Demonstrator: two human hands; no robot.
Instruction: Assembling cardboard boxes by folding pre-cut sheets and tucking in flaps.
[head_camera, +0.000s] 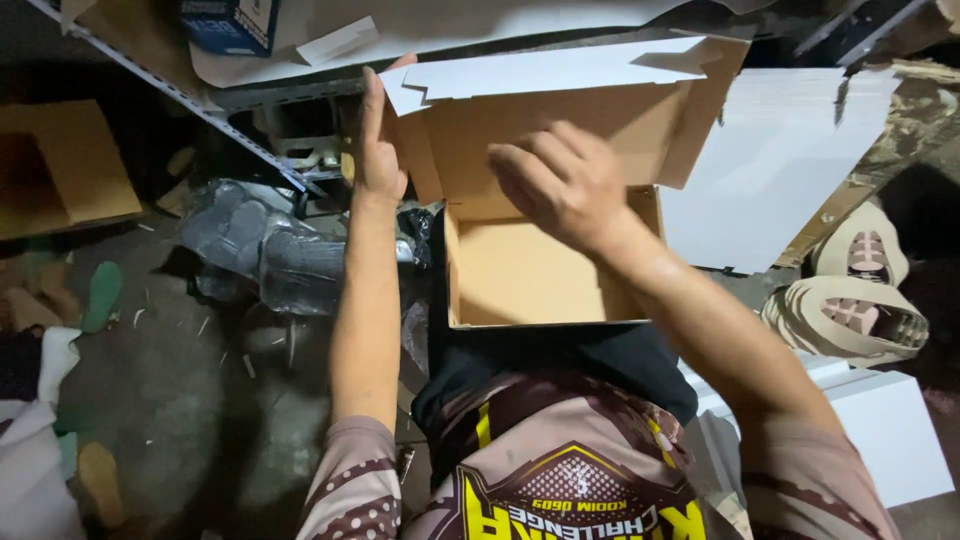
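An open cardboard box, brown inside and white outside, rests against my lap with its lid flap raised at the far side. My left hand presses flat against the box's left side flap, fingers straight and pointing up. My right hand hovers over the box's back wall, fingers curled loosely, holding nothing I can see. The inside of the box looks bare.
White flat cardboard sheets lean at the right. Beige sandals lie at the right edge. A white box sits at the lower right. Crumpled clear plastic lies on the concrete floor left of the box. A metal shelf rail crosses the upper left.
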